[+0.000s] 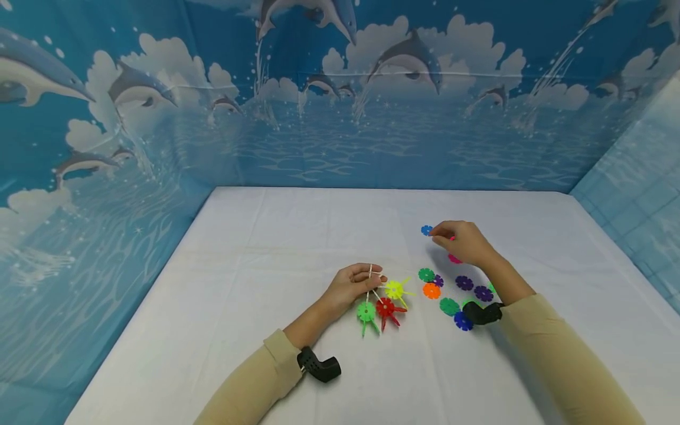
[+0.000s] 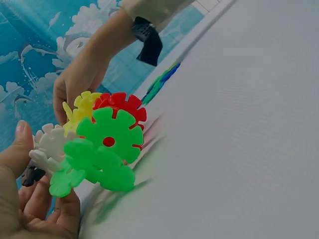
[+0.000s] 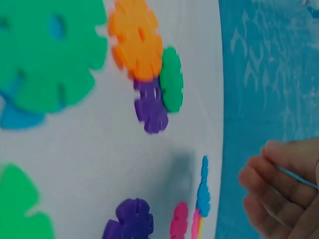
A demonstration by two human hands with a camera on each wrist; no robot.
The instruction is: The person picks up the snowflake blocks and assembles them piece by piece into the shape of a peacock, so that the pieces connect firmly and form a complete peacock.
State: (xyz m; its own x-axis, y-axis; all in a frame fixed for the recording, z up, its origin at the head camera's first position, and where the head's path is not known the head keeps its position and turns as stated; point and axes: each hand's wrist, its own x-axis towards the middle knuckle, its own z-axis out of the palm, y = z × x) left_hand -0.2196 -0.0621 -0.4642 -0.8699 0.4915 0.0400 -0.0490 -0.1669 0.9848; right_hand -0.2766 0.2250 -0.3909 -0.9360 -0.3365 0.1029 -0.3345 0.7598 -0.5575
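My left hand (image 1: 355,288) holds a built piece of notched plastic discs by its white discs (image 2: 52,142). Green discs (image 2: 107,134), red discs (image 1: 386,307) and yellow discs (image 1: 395,290) fan out from the white ones toward the right and front. In the left wrist view the thumb is on one side of the white discs and the fingers below them. My right hand (image 1: 463,241) is over the back of the loose discs, fingers bent and thumb apart from them. Its fingertips overlap the edge of a blue disc (image 1: 427,230) in the head view; no disc shows between them.
Loose discs lie on the white table (image 1: 265,236) at right: an orange disc (image 1: 431,290), a purple disc (image 1: 464,283), a pink disc (image 1: 454,258), a green disc (image 1: 449,306) and a dark blue disc (image 1: 463,321). A dolphin-print curtain (image 1: 340,136) borders the table.
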